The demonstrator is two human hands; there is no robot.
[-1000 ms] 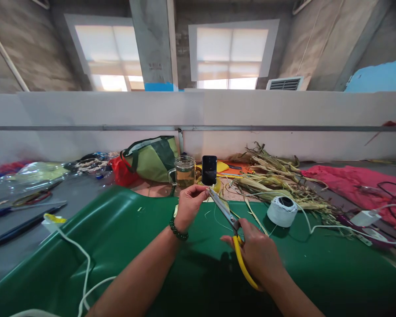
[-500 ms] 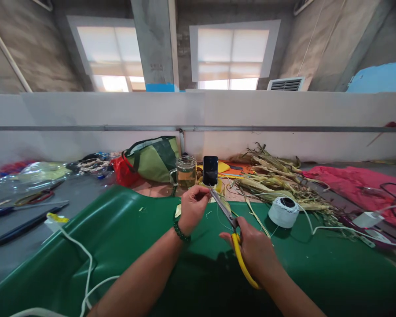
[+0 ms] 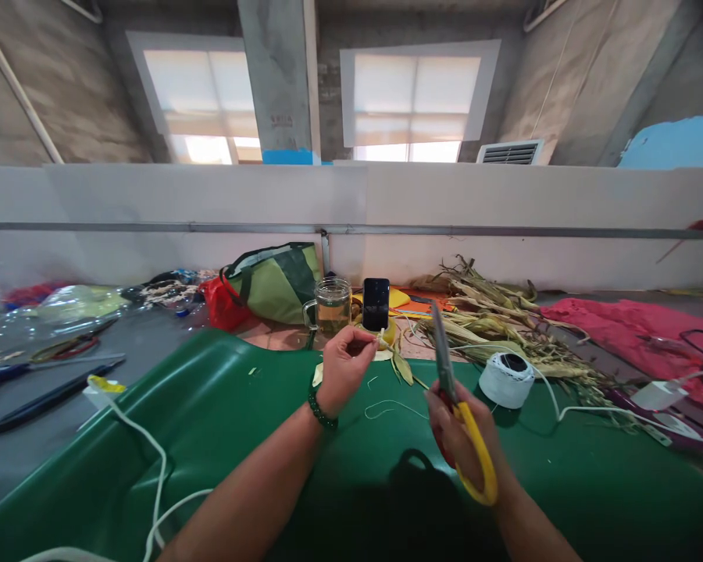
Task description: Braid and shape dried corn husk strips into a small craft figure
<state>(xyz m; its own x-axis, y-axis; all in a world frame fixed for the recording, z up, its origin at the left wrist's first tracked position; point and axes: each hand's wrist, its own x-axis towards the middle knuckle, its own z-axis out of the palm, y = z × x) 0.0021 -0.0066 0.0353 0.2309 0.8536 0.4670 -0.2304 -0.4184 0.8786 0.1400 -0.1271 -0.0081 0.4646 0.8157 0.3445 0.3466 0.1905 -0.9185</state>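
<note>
Using the phone (image 3: pixel 376 303) as marker: in front, we pinch a small pale piece (image 3: pixel 382 339) in our left hand (image 3: pixel 347 365), probably to steady it; to its right, our right hand (image 3: pixel 472 433) grips scissors (image 3: pixel 444 355), blades raised, seemingly for clearance, near the white spool (image 3: pixel 506 382).

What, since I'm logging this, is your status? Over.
Left hand pinching pale piece. Right hand holding scissors, clear of it. Possible snag: loose thread on green sheet between hands.
</note>
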